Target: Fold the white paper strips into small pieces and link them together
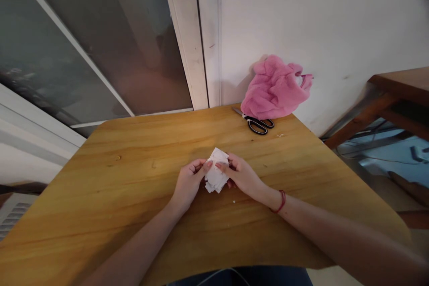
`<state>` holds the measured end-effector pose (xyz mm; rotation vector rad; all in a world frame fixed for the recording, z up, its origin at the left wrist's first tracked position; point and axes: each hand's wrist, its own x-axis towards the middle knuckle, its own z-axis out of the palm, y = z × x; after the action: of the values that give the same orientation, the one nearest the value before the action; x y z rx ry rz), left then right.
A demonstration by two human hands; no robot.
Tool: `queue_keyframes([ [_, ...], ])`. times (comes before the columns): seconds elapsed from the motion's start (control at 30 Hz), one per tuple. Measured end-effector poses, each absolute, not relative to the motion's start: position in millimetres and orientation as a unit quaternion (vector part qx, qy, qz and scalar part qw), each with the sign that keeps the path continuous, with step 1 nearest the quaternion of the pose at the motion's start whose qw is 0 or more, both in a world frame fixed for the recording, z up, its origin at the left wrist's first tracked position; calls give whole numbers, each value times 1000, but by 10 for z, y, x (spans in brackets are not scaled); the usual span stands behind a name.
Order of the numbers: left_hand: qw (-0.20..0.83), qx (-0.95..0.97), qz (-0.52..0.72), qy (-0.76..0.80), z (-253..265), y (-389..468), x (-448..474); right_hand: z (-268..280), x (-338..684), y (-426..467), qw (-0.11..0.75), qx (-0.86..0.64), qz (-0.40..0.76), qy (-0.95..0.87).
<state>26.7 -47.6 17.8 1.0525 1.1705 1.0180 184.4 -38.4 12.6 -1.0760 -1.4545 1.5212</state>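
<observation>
Between my two hands is an uneven stack of small white paper pieces (217,178), held just over the middle of the wooden table. My left hand (190,182) grips its left side, thumb on top and fingers partly hidden beneath. On the right side, my right hand (246,177) pinches the same stack with its thumb pressed on the top piece. The corners of the pieces stick out at different angles. A tiny white scrap (233,202) lies on the table below my right hand.
Black-handled scissors (257,125) lie at the table's back edge, partly under a bunched pink plush cloth (273,89) by the wall. The wooden table (134,196) meets a glass-panelled door (144,31) behind. Another wooden table (405,81) stands at right.
</observation>
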Motion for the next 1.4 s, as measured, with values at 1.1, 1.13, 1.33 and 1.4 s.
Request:
queue_keyframes([
  [1.1, 614, 440, 466, 461, 192, -441, 263, 173, 1879, -360, 450, -470, 550, -524],
  [1.13, 609, 435, 474, 465, 190, -436, 261, 176, 1885, -349, 455, -474, 548, -518],
  [1.33, 587, 429, 512, 457, 205, -420, 229, 162, 1920, -283, 456, -480, 536, -524],
  [1.4, 578, 454, 511, 446, 229, -409, 205, 156, 1915, -295, 432, -464, 551, -543],
])
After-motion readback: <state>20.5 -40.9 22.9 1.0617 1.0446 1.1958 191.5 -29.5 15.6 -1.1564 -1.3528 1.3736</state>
